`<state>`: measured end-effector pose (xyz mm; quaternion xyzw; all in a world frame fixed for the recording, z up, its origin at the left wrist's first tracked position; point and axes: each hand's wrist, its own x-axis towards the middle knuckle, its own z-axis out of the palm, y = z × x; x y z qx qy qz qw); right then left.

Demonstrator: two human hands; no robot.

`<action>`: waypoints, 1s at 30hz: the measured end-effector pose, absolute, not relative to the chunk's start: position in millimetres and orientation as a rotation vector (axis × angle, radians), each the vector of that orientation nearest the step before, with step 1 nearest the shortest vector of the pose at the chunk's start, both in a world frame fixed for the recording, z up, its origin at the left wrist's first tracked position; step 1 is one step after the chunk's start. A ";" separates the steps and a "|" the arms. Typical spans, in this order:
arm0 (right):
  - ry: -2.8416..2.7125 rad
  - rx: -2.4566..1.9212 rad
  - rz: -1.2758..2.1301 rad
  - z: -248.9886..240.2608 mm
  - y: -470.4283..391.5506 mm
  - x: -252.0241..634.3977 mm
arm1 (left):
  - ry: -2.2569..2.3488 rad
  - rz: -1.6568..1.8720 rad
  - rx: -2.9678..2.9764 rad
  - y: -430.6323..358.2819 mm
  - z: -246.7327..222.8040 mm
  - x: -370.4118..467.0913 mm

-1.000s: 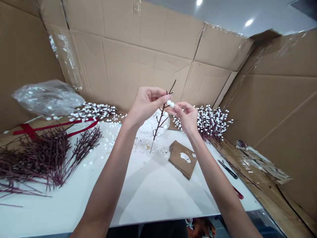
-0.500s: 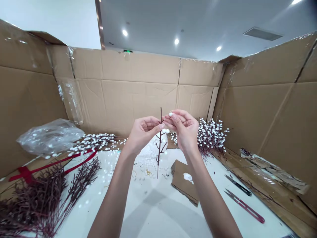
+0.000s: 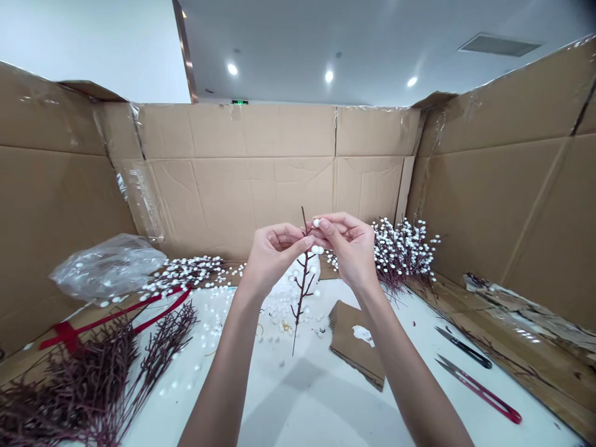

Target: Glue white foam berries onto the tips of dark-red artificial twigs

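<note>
Between the fingers of my left hand (image 3: 278,251) is a thin brown artificial twig (image 3: 302,292), held near its top and hanging almost upright with short side stubs. My right hand (image 3: 350,245) pinches a small white ball (image 3: 316,223) between thumb and fingertips, close beside the twig's upper part. The two hands' fingers meet there and hide where the ball and twig come nearest. A couple of white balls (image 3: 317,249) show just under the right fingers; I cannot tell whether all are fixed to the twig. Behind, loose white balls lie in a heap (image 3: 291,285).
Bare brown twigs (image 3: 88,379) and a red strap (image 3: 67,335) lie left. White-balled branches (image 3: 403,251) stand back right, others (image 3: 190,270) back left by a plastic bag (image 3: 109,264). Cardboard with white glue-like paste (image 3: 351,354), black snips (image 3: 465,349) and red snips (image 3: 484,392) lie right. Cardboard walls (image 3: 261,180) surround the table.
My right hand has brought the white ball left and slightly down, nearer the twig. The twig now tilts a little more, and the view has shifted slightly.
</note>
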<state>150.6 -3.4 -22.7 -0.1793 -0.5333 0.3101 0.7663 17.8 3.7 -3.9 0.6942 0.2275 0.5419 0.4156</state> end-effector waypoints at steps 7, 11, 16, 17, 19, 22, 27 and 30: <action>-1.209 -0.424 0.698 -24.4 -0.8 153.3 | 0.595 1.368 1.759 3.6 -4.5 18.2; -1.254 -0.407 0.732 -25.1 1.2 157.3 | 0.624 1.367 1.781 4.0 -4.6 18.8; -1.287 -0.453 0.711 -26.2 1.6 160.8 | 0.631 1.371 1.788 2.8 -4.7 21.1; -1.291 -0.461 0.707 -26.6 1.7 161.1 | 0.636 1.372 1.795 2.6 -4.8 21.4; -1.292 -0.470 0.712 -27.6 2.5 161.4 | 0.643 1.372 1.810 3.0 -5.1 21.6; -1.280 -0.465 0.737 -29.1 4.8 161.4 | 0.644 1.385 1.818 4.8 -5.9 21.4; -1.290 -0.449 0.747 -29.6 6.6 160.7 | 0.654 1.415 1.810 6.7 -7.1 22.9; -1.284 -0.448 0.736 -29.2 5.9 159.7 | 0.655 1.437 1.800 5.8 -7.3 24.6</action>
